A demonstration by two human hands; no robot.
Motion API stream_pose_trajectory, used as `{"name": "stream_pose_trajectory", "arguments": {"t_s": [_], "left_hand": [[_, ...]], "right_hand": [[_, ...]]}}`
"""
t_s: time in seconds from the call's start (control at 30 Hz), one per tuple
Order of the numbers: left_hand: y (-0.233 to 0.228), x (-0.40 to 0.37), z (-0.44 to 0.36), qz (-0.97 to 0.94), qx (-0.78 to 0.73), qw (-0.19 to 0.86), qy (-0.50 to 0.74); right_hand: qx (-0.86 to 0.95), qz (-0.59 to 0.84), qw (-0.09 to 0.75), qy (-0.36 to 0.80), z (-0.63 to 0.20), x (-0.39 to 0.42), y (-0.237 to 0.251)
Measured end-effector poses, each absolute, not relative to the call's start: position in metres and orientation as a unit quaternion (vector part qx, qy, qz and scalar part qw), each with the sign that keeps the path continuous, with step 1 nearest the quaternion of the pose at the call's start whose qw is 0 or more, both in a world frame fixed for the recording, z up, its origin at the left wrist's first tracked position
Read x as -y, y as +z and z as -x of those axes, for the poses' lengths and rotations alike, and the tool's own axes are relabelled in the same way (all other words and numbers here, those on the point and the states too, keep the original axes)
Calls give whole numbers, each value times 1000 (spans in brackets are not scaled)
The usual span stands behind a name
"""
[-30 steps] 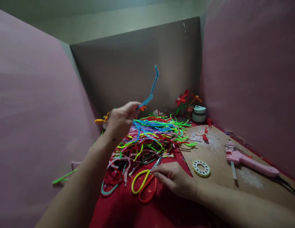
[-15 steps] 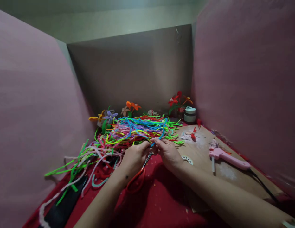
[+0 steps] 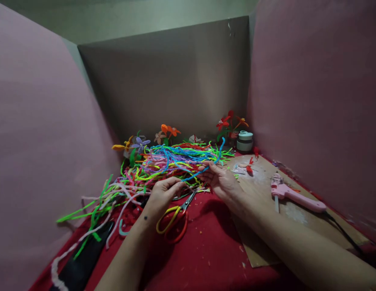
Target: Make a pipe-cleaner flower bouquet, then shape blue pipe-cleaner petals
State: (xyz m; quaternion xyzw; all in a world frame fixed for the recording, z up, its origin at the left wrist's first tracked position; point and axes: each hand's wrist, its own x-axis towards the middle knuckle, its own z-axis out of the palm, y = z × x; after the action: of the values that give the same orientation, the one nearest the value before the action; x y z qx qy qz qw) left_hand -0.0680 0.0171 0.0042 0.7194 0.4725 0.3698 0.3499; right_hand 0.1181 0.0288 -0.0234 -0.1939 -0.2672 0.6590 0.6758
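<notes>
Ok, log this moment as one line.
left hand: pinches blue pipe cleaner | right hand: holds its other end | scissors: on red cloth | glue gun: on board

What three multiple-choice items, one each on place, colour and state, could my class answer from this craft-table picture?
1. Where does the glue gun lie?
A. on the board at the right
B. on the heap
C. in a hand

2. What colour is the pipe cleaner held by both hands?
A. red
B. blue
C. white

3. How are the scissors?
A. lying on the red cloth
B. held up, cutting
C. hanging on the wall

Answers: 1 A, it rests on the brown board; 2 B, a blue strand runs from left hand to right hand; 3 A, no hand grips them.
</notes>
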Motion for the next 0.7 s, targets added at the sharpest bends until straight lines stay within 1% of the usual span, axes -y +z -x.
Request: {"name": "stream_pose_trajectory", "arguments": {"t_s": [0.13,0.3,0.37,0.53,0.63,0.7], "left_hand": [[0,-19,69,-717,-466,343,389],[-8,-16,62,-738,-451,330,378],[-8,-14,61,-741,-446,333,375],[-2,-15,62,-694,-454,385,405],[-2,-15,61,-685,-454,385,420],[-3,-14,59,-692,-450,376,420]], "right_hand": [[306,212,648,664,-110,-20,-24],[357,255,590,678,-99,-10,-33],[362,262,589,673,-99,-10,-35],[343,277,611,658,-103,-15,-34],[342,261,608,667,-101,-14,-33],[349,255,592,680,-100,-12,-33]]}}
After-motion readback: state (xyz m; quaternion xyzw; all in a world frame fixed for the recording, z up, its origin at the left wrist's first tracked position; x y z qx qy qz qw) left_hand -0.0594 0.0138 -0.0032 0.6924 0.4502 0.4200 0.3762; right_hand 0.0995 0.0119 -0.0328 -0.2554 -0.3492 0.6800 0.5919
